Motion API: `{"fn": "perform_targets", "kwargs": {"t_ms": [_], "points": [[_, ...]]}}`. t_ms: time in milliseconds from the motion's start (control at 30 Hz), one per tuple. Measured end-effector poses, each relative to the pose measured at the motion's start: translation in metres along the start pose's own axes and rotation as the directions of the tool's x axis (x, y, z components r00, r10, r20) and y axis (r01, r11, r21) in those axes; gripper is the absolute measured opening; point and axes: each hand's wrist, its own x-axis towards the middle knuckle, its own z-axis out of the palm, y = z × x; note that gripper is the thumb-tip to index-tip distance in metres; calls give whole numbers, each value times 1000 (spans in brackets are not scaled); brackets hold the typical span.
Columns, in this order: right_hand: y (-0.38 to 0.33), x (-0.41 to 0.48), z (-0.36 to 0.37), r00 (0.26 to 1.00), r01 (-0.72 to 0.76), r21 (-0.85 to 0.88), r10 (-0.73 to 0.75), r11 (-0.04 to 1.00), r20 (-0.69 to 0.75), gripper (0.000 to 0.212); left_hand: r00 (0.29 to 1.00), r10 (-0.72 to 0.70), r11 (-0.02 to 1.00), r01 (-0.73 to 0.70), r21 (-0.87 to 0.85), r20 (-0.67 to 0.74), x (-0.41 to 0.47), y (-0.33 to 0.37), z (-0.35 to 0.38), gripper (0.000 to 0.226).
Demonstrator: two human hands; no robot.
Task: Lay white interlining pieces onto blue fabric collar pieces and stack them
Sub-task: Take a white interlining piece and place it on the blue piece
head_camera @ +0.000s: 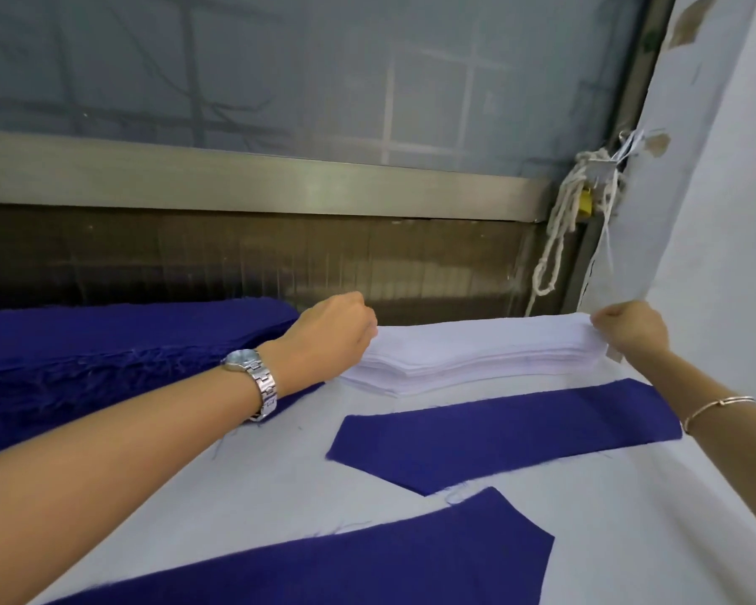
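A stack of white interlining pieces (476, 355) lies at the back of the white-covered table (280, 465). My left hand (335, 331) pinches the stack's left end, fingers curled over the top piece. My right hand (629, 331) pinches the right end of the top piece. One blue collar piece (498, 434) lies flat in front of the stack. A second blue collar piece (367, 561) lies nearer, at the bottom edge. A thick pile of blue fabric pieces (105, 351) sits at the left, partly under my left forearm.
Behind the table runs a metal rail (258, 181) below a window. A knotted white rope (564, 224) hangs at the back right. A white wall or pillar (716, 211) stands close on the right.
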Motion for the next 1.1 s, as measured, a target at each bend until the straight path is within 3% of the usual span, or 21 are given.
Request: {"fn": "perform_targets", "kwargs": {"t_ms": [233,600,867,1033,1100], "points": [[3,10,15,995,81,-257,-93,963,-36,27,991,-131,987,128,-97,-26,17,2,16,21],[-4,12,15,991,110,-295,-129,949,-44,22,979,-194,960,177,-216,-60,23,0,24,19],[-5,14,5,978,207,-190,-201,960,54,8,975,-214,933,186,-306,-59,25,-2,22,13],[2,20,3,984,178,27,-179,984,15,46,977,-212,949,212,-232,25,26,-1,20,17],[6,23,2,979,198,62,-200,978,25,40,976,-215,958,219,-187,40,27,-3,22,26]]}}
